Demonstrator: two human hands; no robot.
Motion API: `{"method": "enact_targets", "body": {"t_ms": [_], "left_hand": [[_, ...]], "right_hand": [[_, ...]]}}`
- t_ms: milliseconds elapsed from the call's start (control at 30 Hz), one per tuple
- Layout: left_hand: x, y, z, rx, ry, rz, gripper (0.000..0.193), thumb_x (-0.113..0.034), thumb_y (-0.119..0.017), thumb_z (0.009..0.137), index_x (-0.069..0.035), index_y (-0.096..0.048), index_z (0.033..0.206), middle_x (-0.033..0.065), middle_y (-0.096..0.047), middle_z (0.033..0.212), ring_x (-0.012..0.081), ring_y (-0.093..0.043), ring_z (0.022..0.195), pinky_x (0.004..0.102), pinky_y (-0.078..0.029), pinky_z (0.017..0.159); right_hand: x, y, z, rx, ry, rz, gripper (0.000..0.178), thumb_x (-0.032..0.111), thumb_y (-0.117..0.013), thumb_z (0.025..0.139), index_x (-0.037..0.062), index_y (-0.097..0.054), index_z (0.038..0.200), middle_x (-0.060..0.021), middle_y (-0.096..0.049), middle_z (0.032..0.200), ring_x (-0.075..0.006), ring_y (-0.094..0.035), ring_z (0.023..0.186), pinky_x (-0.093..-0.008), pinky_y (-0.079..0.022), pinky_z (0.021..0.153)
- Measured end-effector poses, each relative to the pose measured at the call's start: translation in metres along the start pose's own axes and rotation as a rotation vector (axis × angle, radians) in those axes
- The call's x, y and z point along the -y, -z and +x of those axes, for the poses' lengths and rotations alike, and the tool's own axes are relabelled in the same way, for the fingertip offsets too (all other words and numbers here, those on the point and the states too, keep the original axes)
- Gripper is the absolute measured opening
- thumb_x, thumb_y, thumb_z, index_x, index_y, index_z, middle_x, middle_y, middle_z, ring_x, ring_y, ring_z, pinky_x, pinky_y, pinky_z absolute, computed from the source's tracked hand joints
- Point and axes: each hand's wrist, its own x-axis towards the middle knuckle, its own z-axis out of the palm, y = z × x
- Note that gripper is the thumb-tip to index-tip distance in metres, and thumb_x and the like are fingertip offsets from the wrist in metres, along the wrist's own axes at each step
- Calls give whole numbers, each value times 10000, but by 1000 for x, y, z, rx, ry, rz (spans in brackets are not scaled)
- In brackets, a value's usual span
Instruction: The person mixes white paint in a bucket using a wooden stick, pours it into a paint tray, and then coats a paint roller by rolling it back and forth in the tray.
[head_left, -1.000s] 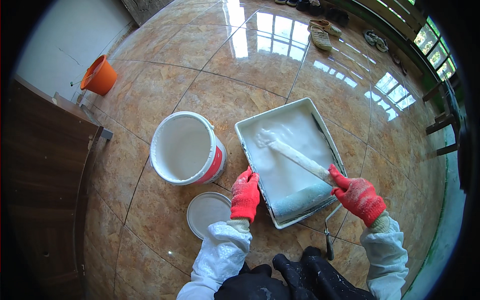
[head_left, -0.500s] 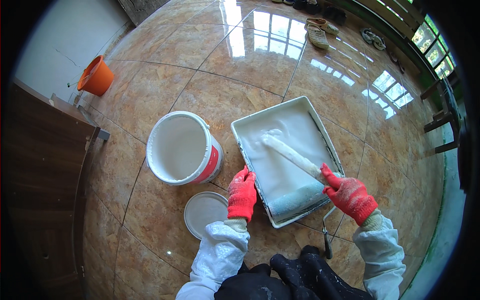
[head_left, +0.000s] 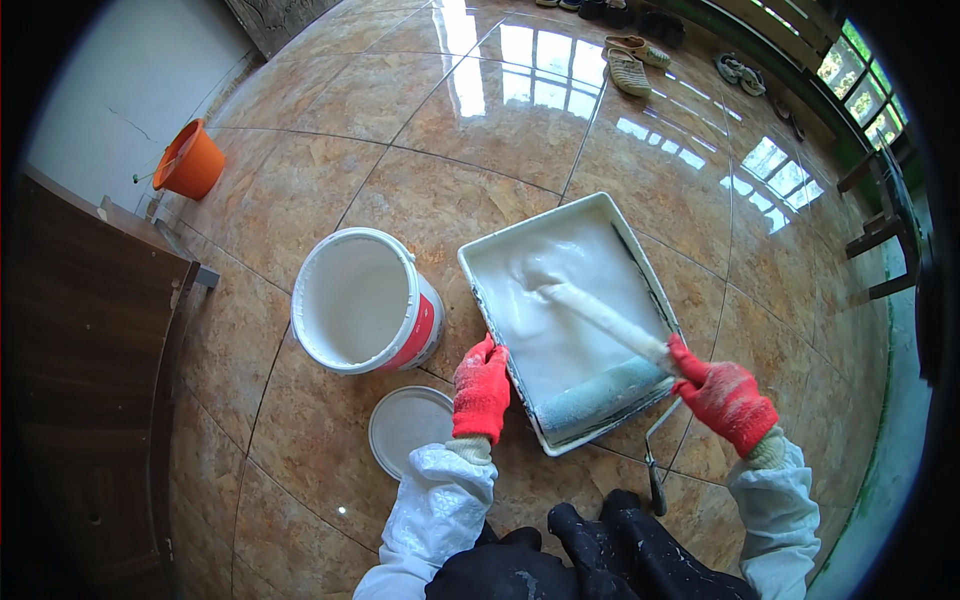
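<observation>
My right hand (head_left: 728, 395), in a red glove, is wrapped round the near end of a whitish stirring stick (head_left: 610, 322). The stick's far end dips into white paint (head_left: 560, 370) that spreads across a rectangular paint tray (head_left: 548, 212). My left hand (head_left: 482, 390), also red-gloved, is closed on the tray's left rim, its thumb uppermost. A paint roller (head_left: 600, 398) lies in the tray's near end, partly coated. Its wire frame and dark handle (head_left: 656, 488) stick out over the near right edge, below my right hand.
Left of the tray stands a white paint bucket (head_left: 428, 322) with a red band, its inside coated white. A round lid (head_left: 405, 428) lies nearer. An orange pot (head_left: 190, 160) and dark wooden furniture (head_left: 95, 380) are left, shoes (head_left: 628, 72) far back, a dark chair (head_left: 885, 235) right.
My right hand has moved a little right and nearer, drawing the stick's tip slightly right through the paint. My left hand stays on the rim.
</observation>
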Motion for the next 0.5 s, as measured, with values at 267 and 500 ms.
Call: {"method": "enact_targets", "body": {"t_ms": [267,500], "left_hand": [[13,2,10,28,0,-5,369,-163,-586,898,6,-581,1226,119,-652,1122,181,-609,1001,301,-455,892],[22,-2,13,20,5,7,380,-170,-584,903,5,-572,1240,122,-647,1131,185,-603,1012,297,-451,898]], "right_hand": [[1,-8,6,-110,44,53,626,297,-591,867,316,-330,1437,-197,-645,840,-367,-645,783,-434,-499,688],[-2,-7,12,-122,-22,7,638,322,-607,854,307,-339,1433,-201,-642,827,-391,-632,777,-445,-496,683]]}}
